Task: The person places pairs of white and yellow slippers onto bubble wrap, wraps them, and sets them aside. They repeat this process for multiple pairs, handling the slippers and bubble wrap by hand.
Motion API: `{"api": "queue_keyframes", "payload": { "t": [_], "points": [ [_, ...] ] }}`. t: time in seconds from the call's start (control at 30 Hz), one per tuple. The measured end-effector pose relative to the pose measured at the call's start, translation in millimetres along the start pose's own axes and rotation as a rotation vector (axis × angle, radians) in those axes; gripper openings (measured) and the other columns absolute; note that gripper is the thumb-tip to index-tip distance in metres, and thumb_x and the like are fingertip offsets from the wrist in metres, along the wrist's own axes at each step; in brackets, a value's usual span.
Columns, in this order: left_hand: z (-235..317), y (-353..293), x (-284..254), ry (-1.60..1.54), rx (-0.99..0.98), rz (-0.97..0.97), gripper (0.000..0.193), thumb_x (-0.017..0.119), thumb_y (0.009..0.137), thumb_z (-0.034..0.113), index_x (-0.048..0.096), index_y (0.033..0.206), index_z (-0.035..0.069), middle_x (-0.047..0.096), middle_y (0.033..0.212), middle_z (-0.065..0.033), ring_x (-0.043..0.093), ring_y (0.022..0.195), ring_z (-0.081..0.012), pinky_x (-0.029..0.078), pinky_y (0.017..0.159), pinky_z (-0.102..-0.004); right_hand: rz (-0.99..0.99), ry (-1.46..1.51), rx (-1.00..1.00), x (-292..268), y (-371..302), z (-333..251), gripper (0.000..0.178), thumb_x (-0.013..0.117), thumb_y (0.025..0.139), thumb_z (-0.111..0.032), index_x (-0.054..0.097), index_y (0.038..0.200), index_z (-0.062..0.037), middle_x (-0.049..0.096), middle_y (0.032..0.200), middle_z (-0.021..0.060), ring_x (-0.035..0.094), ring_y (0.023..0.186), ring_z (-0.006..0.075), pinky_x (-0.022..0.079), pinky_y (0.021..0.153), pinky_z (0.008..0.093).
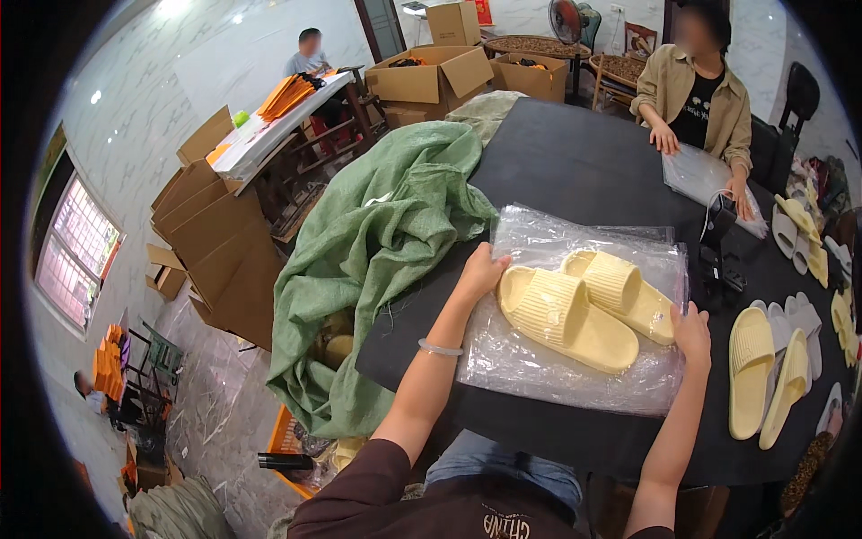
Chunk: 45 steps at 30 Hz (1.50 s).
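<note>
Near the front edge of the table (575,162), we see the left hand (486,269) and right hand (692,334) pinching opposite sides of clear plastic bags (532,366); yellow slippers (588,334) lie on or inside, we cannot tell which.

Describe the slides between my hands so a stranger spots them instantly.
On the black table, find the clear plastic bags between your left hand and right hand. The pale yellow ribbed slides lie there. Unlike the slippers farther right, they have clear plastic around them.

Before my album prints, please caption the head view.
Left hand and right hand touch clear plastic either side of two yellow slippers on a black table.
</note>
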State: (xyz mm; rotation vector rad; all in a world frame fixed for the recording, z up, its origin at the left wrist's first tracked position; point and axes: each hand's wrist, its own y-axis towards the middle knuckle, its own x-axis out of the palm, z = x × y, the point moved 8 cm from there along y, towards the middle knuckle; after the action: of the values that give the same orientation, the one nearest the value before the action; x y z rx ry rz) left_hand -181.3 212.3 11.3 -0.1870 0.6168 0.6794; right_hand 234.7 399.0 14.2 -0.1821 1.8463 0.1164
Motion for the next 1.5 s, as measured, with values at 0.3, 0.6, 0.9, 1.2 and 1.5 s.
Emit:
{"api": "queue_keyframes", "payload": {
  "t": [0.3,0.6,0.9,1.2,1.5],
  "points": [
    [25,-20,6,0.282,-0.087,0.142,0.071,0.053,0.089,0.029,0.016,0.139,-0.005,0.056,0.111,-0.0301,0.060,0.095,-0.0413,0.049,0.078,-0.0450,0.171,-0.061,-0.074,-15,-5,-8,0.044,0.045,0.093,-0.041,0.052,0.123,-0.0085,0.054,0.107,0.0177,0.057,0.099,0.0368,0.046,0.081,0.0461],
    [19,-16,25,0.454,0.026,0.117,0.067,0.047,0.091,0.019,0.012,0.146,0.036,0.042,0.125,-0.0325,0.064,0.083,-0.0382,0.053,0.068,-0.0441,0.194,0.018,-0.115,-8,1,-7,0.039,0.045,0.094,-0.040,0.059,0.114,-0.0100,0.055,0.102,0.0154,0.058,0.095,0.0347,0.046,0.078,0.0457],
    [15,-14,24,0.462,0.013,0.045,0.058,0.045,0.091,0.022,0.023,0.145,0.031,0.045,0.121,-0.0337,0.062,0.091,-0.0419,0.051,0.076,-0.0459,0.156,0.024,-0.087,-9,1,-8,0.038,0.043,0.095,-0.040,0.058,0.115,-0.0117,0.054,0.104,0.0169,0.058,0.097,0.0356,0.046,0.079,0.0471],
    [14,-12,21,0.393,0.034,0.054,0.056,0.046,0.092,0.023,0.026,0.144,0.028,0.049,0.113,-0.0309,0.060,0.092,-0.0428,0.049,0.079,-0.0476,0.219,-0.001,-0.151,-7,6,-5,0.040,0.047,0.093,-0.038,0.055,0.119,-0.0094,0.055,0.110,0.0140,0.055,0.102,0.0344,0.045,0.083,0.0460],
    [16,-14,19,0.400,0.018,0.051,0.054,0.046,0.092,0.026,0.029,0.143,0.025,0.049,0.115,-0.0282,0.060,0.093,-0.0413,0.049,0.078,-0.0475,0.241,0.033,-0.154,-17,-2,-14,0.043,0.053,0.090,-0.037,0.057,0.117,-0.0042,0.056,0.116,0.0165,0.055,0.107,0.0346,0.043,0.088,0.0442]
  ]
}}
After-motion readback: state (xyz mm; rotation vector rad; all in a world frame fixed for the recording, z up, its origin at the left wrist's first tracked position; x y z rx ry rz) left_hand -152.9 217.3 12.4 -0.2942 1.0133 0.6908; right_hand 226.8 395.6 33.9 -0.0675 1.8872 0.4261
